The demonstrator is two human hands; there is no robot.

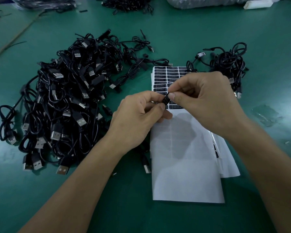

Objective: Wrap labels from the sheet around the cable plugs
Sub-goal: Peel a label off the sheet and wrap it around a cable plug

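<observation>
Above the label sheet [183, 145] near the tabletop's front edge, left hand [138, 118] grips the plug [165, 99]; right hand [208, 101] pinches its label. Uneven pressing could crease or skew it.

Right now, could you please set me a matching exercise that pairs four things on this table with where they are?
Things: 1 big cable pile; 2 small cable bundle; 3 label sheet; 4 black label.
Places: A pinched between left hand and right hand; B left of the sheet; C beyond the right hand, far right; D flat beneath both hands.
Pairs: 1-B; 2-C; 3-D; 4-A.
</observation>
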